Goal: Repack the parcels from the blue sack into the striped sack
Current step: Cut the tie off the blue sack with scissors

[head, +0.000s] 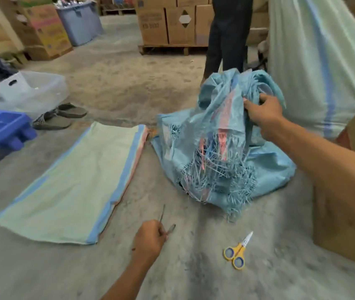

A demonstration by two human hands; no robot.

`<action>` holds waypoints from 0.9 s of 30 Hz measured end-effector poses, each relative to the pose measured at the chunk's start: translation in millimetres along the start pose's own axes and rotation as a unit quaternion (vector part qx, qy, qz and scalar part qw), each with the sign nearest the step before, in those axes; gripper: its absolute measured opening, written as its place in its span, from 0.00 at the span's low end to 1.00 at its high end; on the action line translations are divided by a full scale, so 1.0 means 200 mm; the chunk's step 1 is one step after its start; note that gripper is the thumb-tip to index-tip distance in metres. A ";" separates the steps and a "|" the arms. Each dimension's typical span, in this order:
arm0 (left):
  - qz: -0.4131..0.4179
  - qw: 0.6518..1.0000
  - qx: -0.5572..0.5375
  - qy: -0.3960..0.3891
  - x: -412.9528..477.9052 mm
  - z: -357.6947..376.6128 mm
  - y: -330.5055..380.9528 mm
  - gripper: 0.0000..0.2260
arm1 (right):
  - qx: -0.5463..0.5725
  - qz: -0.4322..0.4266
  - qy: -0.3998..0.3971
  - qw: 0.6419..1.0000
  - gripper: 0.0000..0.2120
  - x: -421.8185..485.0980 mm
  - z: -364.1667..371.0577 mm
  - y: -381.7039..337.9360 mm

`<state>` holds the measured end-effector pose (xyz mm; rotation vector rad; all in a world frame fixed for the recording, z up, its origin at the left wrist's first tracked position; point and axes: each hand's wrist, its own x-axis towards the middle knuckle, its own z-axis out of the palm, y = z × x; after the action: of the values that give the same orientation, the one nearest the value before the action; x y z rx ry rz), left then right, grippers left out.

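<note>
Fabric at the mouth of the blue sack (226, 152) is bunched in the right hand (263, 114), whose fingers and thumb curl round the gathered cloth and hold it up off the floor (194, 278), probably to keep the opening high and the load from spilling. The sack sits right of centre, slumped and badly frayed; loose blue and pink strands hang across a wide tear in its near face, and dark contents (221, 188) show through, though I cannot tell whether these are the parcels. That damage would explain the repacking. The striped sack (68, 187) lies flat and empty to the left, its far corner close beside the blue one, so things can pass across with a short reach. The left hand (148, 239) is low and near, fingers closed on a thin metal tool (171, 228) whose tips point away; what kind of tool it is I cannot make out. Scissors (237, 251) rest on the floor near, to the right of that hand, within easy reach, likely for cutting stitching or stray strands. A box (345, 213) stands close on the right, and a tall pale sack (302, 61) rises behind the blue one. No parcel has yet crossed, as far as I can judge.
</note>
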<state>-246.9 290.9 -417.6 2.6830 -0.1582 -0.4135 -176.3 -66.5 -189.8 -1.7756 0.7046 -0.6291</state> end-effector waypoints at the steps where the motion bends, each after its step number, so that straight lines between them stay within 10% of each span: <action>1: 0.000 1.000 0.004 0.005 -0.02 0.04 -0.02 0.11 | 0.009 0.011 0.000 1.000 0.07 0.00 0.00 0.01; 19: 0.159 0.973 -0.090 0.142 0.13 -0.46 0.20 0.19 | 0.054 0.119 -0.016 0.991 0.02 -0.15 -0.33 -0.35; 27: 0.217 0.975 -0.048 -0.003 0.44 -0.86 0.56 0.23 | -0.056 0.143 0.063 0.986 0.15 -0.13 -0.51 -0.20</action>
<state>-115.5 240.4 -243.9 2.4572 -0.6921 -0.2813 -260.1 -102.7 -124.7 -1.7044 1.0775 -0.5169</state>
